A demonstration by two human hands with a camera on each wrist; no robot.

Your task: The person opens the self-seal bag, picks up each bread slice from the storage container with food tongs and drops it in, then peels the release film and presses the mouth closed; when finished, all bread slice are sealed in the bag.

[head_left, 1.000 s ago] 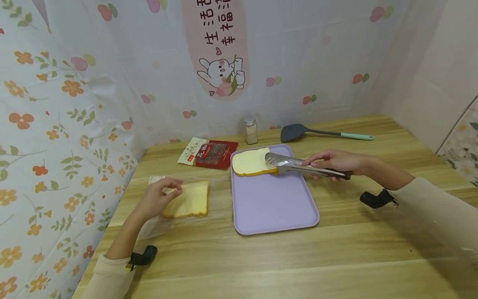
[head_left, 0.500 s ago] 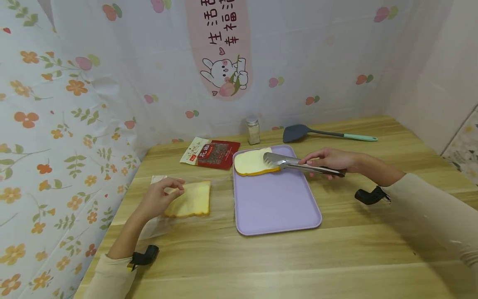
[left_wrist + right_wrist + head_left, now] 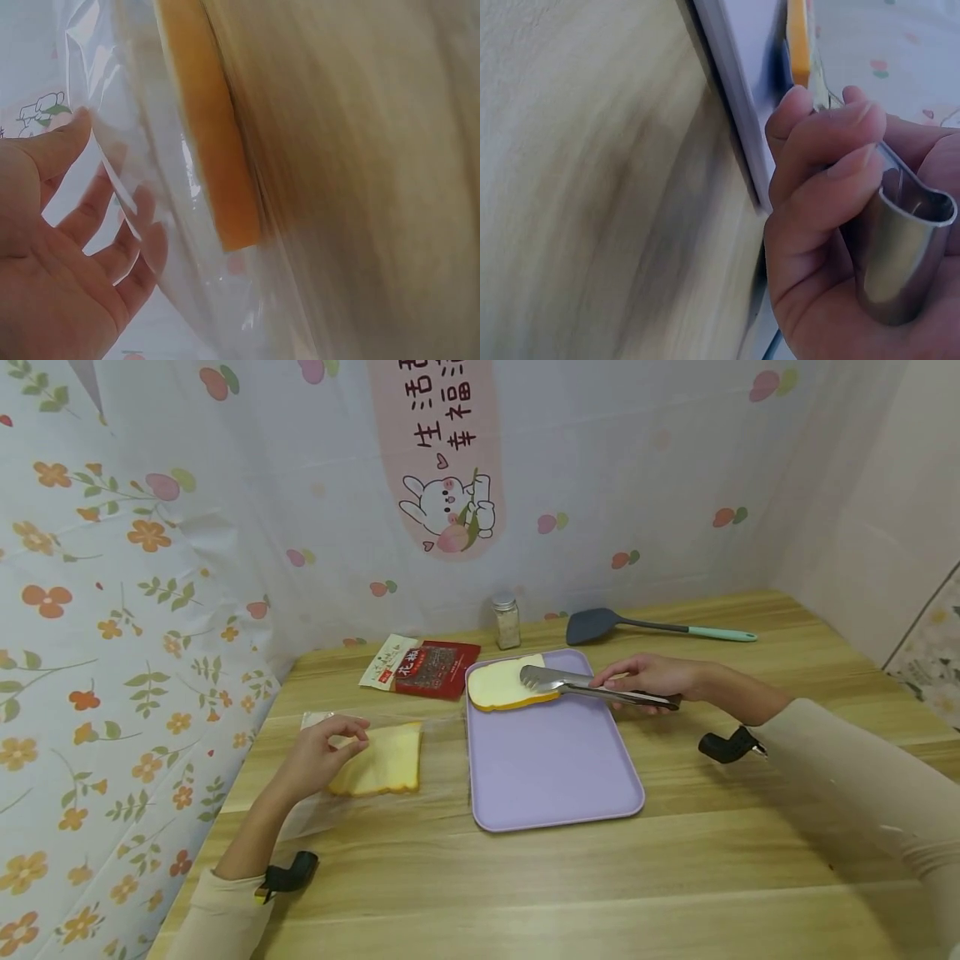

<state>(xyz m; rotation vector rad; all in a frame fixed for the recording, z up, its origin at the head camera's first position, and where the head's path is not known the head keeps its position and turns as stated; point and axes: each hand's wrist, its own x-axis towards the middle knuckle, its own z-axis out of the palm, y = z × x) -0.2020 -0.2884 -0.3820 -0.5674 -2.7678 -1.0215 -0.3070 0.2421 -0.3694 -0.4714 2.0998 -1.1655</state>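
Observation:
My right hand [image 3: 645, 679] grips metal tongs [image 3: 573, 684], its fingers curled round the handles in the right wrist view. The tongs' heads are at a bread slice [image 3: 498, 682], one lying over its white top. That slice lies at the far left of a lilac tray [image 3: 555, 768]. My left hand [image 3: 318, 758] pinches the edge of a clear plastic bag [image 3: 180, 247] between thumb and fingers, with some fingers behind the film in the left wrist view. Inside the bag lies another bread slice [image 3: 386, 760], partly hidden by the hand in the head view.
Behind the tray stand a small glass jar [image 3: 507, 625] with a metal lid and, to its left, a red spice packet [image 3: 431, 668]. A dark spatula [image 3: 600, 625] with a mint handle lies at the back right. A printed curtain [image 3: 600, 460] hangs behind the wooden table [image 3: 525, 893].
My right hand has moved a little to the left, and the tongs' heads reach farther over the slice. The slice on the tray and my left hand look unchanged.

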